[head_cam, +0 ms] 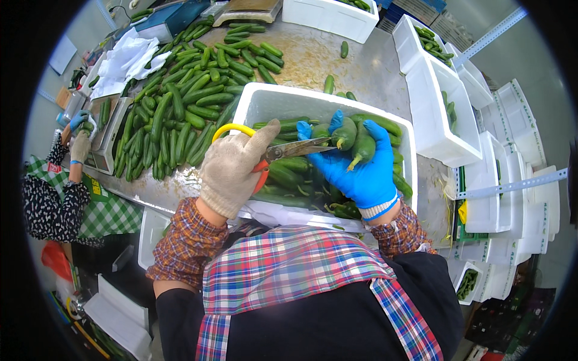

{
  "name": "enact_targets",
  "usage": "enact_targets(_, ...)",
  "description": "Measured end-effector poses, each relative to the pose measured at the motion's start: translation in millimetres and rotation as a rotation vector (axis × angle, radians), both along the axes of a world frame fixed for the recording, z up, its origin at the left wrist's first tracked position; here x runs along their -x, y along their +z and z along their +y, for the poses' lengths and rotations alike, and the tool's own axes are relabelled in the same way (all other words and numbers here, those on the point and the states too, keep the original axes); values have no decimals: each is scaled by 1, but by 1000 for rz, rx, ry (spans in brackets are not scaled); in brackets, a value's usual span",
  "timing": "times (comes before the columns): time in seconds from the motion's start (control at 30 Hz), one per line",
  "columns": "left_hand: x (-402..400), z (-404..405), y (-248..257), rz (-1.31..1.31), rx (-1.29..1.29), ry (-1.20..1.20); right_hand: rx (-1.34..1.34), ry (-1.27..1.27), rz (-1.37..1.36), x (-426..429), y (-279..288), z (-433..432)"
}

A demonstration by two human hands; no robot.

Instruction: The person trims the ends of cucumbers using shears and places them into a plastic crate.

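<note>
My left hand (230,169), in a beige knit glove, grips scissors (295,150) with yellow and orange-red handles. Their blades point right, with the tips by the stem end of a cucumber (345,134). My right hand (356,176), in a blue glove over a knit one, cradles a few cucumbers with their stem ends towards me. Both hands are above a white foam box (323,98). Inside it lie several more cucumbers (289,173), partly hidden by my hands.
A large cucumber pile (180,104) covers the metal table (370,63) at left. Beyond it, a co-worker's gloved hands (80,135) hold something beside a scale (108,135). White foam boxes (445,113) line the right side; another foam box (329,18) stands at the back.
</note>
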State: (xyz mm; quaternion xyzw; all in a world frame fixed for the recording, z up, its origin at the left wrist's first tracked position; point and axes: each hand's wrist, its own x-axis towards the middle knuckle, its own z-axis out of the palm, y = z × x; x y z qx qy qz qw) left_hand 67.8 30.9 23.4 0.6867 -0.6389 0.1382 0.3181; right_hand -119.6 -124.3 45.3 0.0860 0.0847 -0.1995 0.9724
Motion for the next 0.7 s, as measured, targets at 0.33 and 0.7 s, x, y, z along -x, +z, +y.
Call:
enact_targets(0.33, 8, 3, -1, 56, -106, -11, 9, 22, 68, -1, -3, 1)
enact_targets(0.7, 15, -13, 0, -58, -42, -86, -61, 32, 60, -1, -5, 2)
